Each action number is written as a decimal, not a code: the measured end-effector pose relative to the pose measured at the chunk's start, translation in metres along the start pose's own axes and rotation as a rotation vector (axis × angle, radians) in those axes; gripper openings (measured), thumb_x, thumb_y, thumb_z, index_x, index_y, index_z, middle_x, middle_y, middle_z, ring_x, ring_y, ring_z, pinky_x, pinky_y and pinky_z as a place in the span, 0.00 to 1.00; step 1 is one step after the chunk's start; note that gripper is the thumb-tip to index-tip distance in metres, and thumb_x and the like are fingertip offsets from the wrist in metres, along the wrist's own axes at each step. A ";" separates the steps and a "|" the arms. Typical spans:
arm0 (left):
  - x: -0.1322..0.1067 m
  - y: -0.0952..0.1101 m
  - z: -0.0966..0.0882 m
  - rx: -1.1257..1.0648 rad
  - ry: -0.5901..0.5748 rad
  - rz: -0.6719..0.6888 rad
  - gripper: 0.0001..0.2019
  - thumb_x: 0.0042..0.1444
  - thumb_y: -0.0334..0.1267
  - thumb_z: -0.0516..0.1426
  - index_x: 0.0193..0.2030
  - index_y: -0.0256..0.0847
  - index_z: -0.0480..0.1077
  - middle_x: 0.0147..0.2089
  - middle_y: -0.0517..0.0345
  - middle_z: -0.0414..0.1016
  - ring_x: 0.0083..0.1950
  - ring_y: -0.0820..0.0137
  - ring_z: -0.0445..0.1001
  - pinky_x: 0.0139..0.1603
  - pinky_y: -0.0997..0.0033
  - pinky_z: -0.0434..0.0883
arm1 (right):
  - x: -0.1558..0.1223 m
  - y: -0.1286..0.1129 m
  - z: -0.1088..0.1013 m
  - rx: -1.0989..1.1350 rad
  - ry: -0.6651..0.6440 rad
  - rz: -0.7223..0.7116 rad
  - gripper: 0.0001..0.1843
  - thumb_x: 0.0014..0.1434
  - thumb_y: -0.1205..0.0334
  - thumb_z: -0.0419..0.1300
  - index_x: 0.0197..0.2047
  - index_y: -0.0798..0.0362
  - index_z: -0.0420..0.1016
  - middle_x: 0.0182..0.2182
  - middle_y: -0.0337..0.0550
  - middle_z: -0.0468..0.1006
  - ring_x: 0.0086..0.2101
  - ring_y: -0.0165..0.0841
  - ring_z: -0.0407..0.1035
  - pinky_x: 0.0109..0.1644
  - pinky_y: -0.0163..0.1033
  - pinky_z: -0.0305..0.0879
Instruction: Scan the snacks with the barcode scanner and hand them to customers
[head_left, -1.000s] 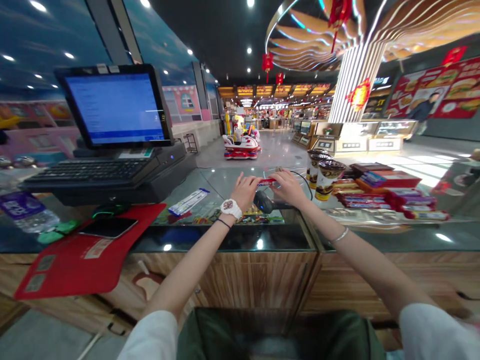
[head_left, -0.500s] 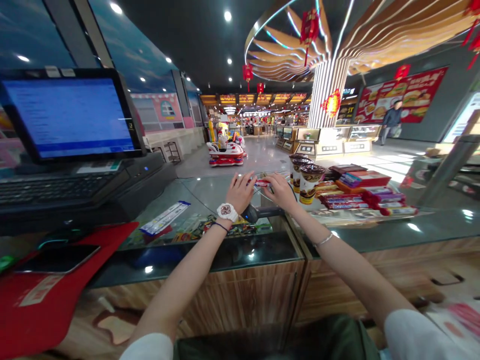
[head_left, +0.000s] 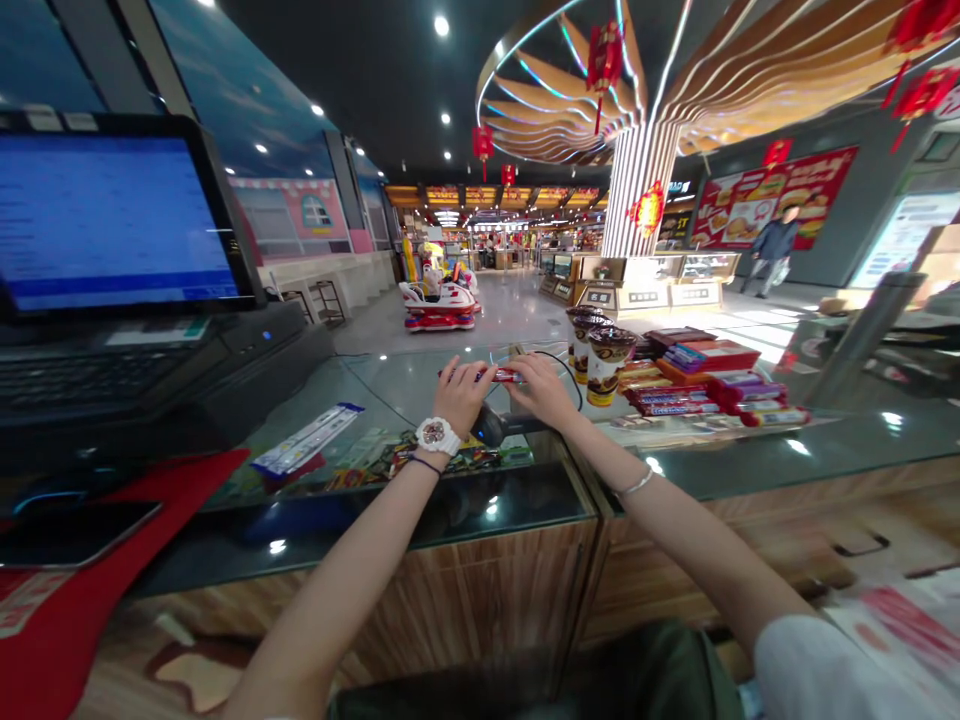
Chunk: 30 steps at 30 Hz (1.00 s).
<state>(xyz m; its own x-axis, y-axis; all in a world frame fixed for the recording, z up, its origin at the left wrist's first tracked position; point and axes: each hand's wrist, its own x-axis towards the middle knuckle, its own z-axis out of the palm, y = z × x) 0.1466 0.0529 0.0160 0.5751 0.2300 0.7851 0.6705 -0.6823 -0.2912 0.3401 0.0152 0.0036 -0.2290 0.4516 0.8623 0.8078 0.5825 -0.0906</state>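
Probably for steadiness, the left hand and right hand share a narrow grip on a red packet, mid-frame.

Just behind the left hand, the person is wearing a chunky white wristwatch, its round dial showing brownish tones. A thin, dark cord bracelet is sitting next to it, on the elbow side. Farther back from the right hand, a slim silver bangle is ringing the forearm. A short white sleeve is showing on that side, and dark green trousers are appearing, blurred, below.
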 end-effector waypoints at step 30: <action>-0.004 -0.002 -0.009 -0.078 -0.057 -0.019 0.15 0.65 0.30 0.49 0.52 0.43 0.73 0.49 0.50 0.78 0.50 0.64 0.75 0.63 0.55 0.66 | -0.008 0.011 0.001 0.179 0.091 0.172 0.16 0.61 0.54 0.62 0.50 0.50 0.73 0.46 0.49 0.76 0.47 0.41 0.70 0.54 0.48 0.66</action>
<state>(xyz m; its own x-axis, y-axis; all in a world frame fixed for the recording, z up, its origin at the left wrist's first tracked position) 0.1385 0.0473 0.0187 0.5895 0.2810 0.7573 0.6446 -0.7286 -0.2314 0.3506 0.0188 -0.0050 -0.0403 0.4969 0.8669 0.7196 0.6163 -0.3198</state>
